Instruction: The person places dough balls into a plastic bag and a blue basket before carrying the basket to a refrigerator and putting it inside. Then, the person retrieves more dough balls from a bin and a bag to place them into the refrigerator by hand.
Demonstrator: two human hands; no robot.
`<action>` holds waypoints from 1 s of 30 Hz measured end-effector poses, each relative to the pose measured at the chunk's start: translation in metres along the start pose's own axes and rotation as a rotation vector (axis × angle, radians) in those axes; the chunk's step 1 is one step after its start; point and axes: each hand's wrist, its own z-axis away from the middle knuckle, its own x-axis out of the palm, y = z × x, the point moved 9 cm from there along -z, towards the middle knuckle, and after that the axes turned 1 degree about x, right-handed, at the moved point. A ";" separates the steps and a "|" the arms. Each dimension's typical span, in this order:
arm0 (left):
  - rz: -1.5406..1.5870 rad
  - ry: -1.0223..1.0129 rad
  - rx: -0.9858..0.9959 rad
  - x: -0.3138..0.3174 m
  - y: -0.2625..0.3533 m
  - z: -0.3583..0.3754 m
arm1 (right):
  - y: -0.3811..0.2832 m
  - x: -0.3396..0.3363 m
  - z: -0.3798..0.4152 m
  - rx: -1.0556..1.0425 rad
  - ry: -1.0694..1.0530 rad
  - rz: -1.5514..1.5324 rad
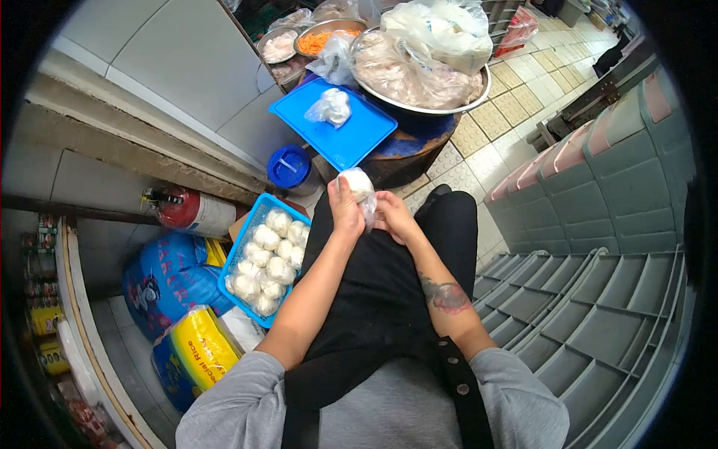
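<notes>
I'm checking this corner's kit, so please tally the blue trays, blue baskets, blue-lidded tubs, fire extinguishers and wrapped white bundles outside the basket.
Blue tray: 1
Blue basket: 1
Blue-lidded tub: 1
Fire extinguisher: 1
Wrapped white bundles: 2 (held bundle, tray bundle)
Total: 6

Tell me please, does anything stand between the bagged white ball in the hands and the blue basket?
Yes: the left hand holding the bagged ball, and the black-clothed left leg beside the blue basket.

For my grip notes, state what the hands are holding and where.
A white ball in thin plastic: the left hand grips its side, while the right hand holds the loose plastic.
</notes>
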 end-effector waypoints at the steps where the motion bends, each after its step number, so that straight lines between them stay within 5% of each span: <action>1: -0.015 0.001 0.029 0.003 0.002 0.001 | 0.002 0.002 0.001 0.065 -0.010 -0.125; 8: -0.325 -0.064 0.131 0.012 0.004 0.010 | 0.006 -0.002 -0.003 0.075 -0.167 -0.152; 10: -0.326 -0.127 0.133 0.014 -0.002 0.011 | 0.013 -0.006 -0.003 0.158 -0.146 -0.326; 12: -0.732 -0.213 0.227 0.016 -0.004 0.009 | 0.022 -0.017 -0.003 0.269 -0.012 -0.581; 17: -0.619 -0.248 0.185 0.022 -0.001 0.011 | 0.013 -0.031 -0.002 0.348 0.041 -1.061; 24: -0.545 -0.243 0.036 0.025 -0.002 0.013 | -0.032 -0.032 0.013 0.004 0.203 -0.945; 30: -0.323 -0.272 -0.093 0.021 -0.013 0.013 | -0.039 -0.037 0.004 -0.094 -0.028 -0.282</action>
